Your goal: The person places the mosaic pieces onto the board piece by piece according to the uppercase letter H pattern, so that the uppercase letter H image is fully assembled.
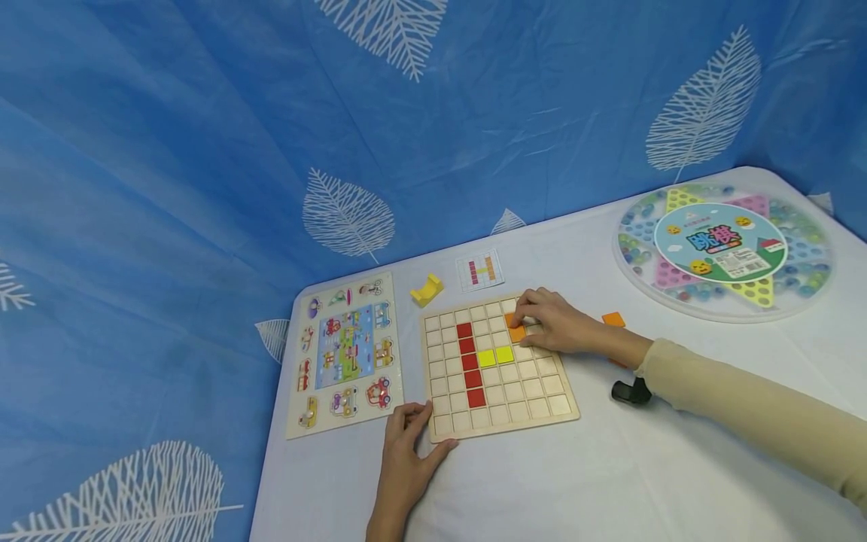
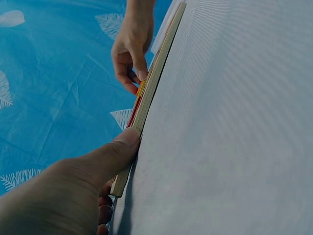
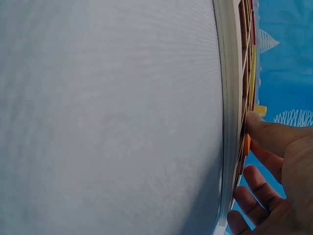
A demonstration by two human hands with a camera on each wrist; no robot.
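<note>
A square wooden grid board lies on the white table. My left hand holds its near left corner, thumb on the front edge and fingers along the left side. At the board's far right, my right hand pinches an orange tile between thumb and finger; the fingers partly cover the orange squares there. The orange tile shows beside the thumb in the right wrist view. A column of red tiles and two yellow tiles sit in the grid.
Behind the board lie a pattern card and a yellow curved block. A picture peg puzzle lies left. Loose orange tiles lie by the right wrist, partly hidden. A round Chinese checkers set is at far right.
</note>
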